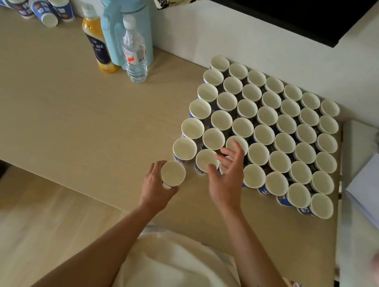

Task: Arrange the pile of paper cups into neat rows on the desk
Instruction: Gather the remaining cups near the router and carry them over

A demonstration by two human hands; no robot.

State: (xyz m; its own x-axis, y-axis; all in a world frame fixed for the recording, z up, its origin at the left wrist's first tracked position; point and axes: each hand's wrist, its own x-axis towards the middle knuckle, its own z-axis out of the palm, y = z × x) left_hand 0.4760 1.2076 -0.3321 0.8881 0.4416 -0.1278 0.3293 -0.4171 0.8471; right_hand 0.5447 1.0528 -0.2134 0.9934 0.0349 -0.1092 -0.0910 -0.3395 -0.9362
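The left hand curled its fingers round a cup at the near-left corner of the grid on the bench, seemingly to extend it, while the right hand, fingers spread, hovered over neighbouring cups, probably steadying them; the pile lay far left.

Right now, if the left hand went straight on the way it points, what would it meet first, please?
Probably the nearest cup of the left-most column: the left hand and its held cup point towards it, though their relative height is unclear.
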